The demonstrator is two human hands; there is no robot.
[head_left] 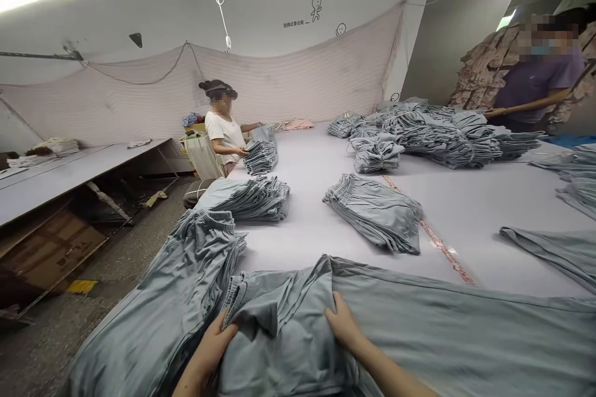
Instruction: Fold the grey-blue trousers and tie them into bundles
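1. A grey-blue soft fabric garment (419, 328) lies spread flat on the near edge of the wide pale grey cutting table (465, 204), directly under both hands.
2. The left hand (212, 347) grips the garment's folded waistband corner, fingers curled around the cloth edge and pinching it.
3. The right hand (344, 325) lies palm-down on the garment just right of that corner, fingers pressed together on the fabric; it holds nothing between them.
4. Just left of the garment, at the table's edge, sits a tall stack of the same grey-blue garments (158, 310), touching the left hand's side.
5. Beyond the garment, toward the table's middle, lies a smaller folded pile of grey-blue garments (377, 214), with a red-printed tape strip (435, 238) running beside it.
6. Further up the table's left side a person in a white shirt (224, 133) handles another pile (261, 155).
7. At the table's far right corner a person in a purple shirt (535, 83) stands behind a large heap of bundled garments (447, 133).
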